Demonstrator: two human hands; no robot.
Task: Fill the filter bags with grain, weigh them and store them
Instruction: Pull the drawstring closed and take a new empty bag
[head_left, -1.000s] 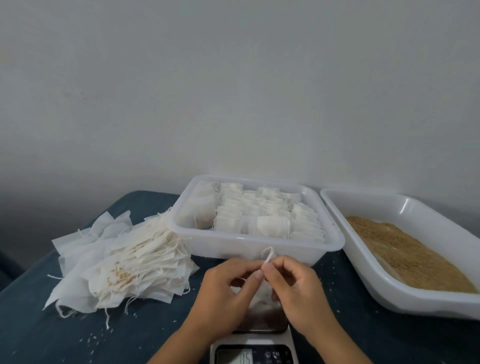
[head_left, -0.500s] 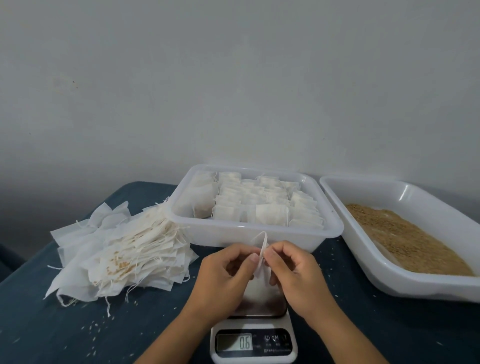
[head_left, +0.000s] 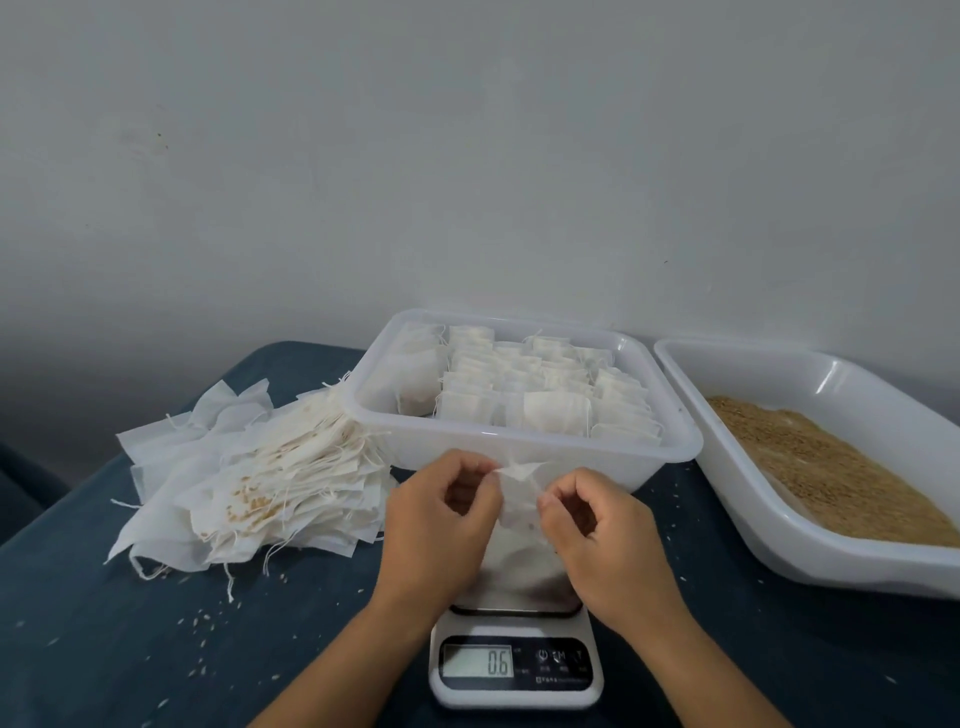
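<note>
Pulling the mouth of a filter bag (head_left: 519, 499) apart, I have it standing on the scale (head_left: 517, 670) at the lower middle of the frame, its top pinched on one side by my left hand (head_left: 441, 525) and on the other by my right hand (head_left: 602, 535), thumbs and forefingers closed on the thin paper and the other fingers curled loosely. The readout shows 0.6, so I judge the bag holds nothing to speak of and that this is the opening step, before any filling. Next I would need one hand to keep the mouth wide while the other reaches to the right edge of the frame for grain (head_left: 831, 467) in the white tray (head_left: 753, 519), and the paper is flimsy enough that the mouth may fold shut if I let go. Just behind my hands sits the clear tub (head_left: 519, 452) packed with filled bags (head_left: 519, 389); to the left lies the heap of empty bags (head_left: 249, 478) on the dark blue table (head_left: 130, 649), with stray grains scattered about. Half a second ago my fingertips met at the middle of the bag's top; now they stand apart with the paper stretched between them. The reading is unchanged from then, though a second ago it was a different figure.
</note>
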